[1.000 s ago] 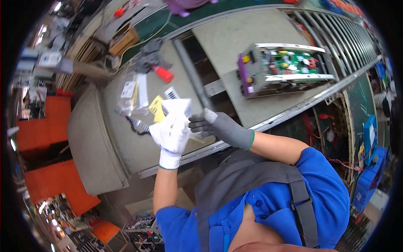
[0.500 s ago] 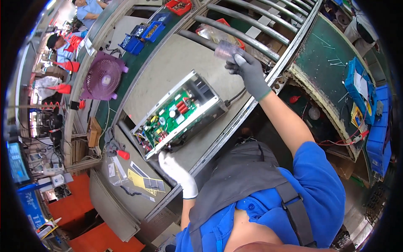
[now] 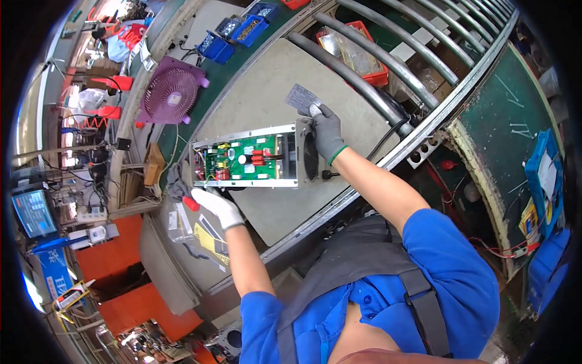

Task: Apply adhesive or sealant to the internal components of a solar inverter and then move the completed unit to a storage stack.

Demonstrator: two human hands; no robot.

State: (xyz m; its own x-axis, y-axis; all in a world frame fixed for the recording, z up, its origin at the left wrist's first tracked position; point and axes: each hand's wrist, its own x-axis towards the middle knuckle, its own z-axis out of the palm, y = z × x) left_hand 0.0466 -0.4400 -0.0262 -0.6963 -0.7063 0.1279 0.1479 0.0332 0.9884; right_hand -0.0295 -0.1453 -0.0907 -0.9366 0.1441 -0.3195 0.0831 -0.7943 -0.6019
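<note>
An open metal chassis (image 3: pixel 297 181) holding a green circuit board (image 3: pixel 247 151) lies on the grey board of the workbench. Red and black parts stand on the circuit board, and a black round part shows at the chassis's right end. My left hand (image 3: pixel 219 207), in a white glove, is at the near left corner of the chassis with its fingers stretched out. It seems to touch the edge there. My right hand (image 3: pixel 329 132), in a grey glove, pinches a small grey printed card (image 3: pixel 302 98) between thumb and fingers, above the chassis's far right corner.
Metal rollers (image 3: pixel 388 60) run off to the far right, with a red bin (image 3: pixel 376 76) below them. Blue screw bins (image 3: pixel 216 47) and a purple fan (image 3: pixel 171 96) stand beyond the bench. Yellow label sheets (image 3: pixel 208 238) lie left of my left hand. A black cable (image 3: pixel 388 137) trails right.
The chassis has turned clockwise and now lies nearly level across the view. My right hand has brought the card from the rollers to the chassis. My left hand has moved left and away with the corner.
</note>
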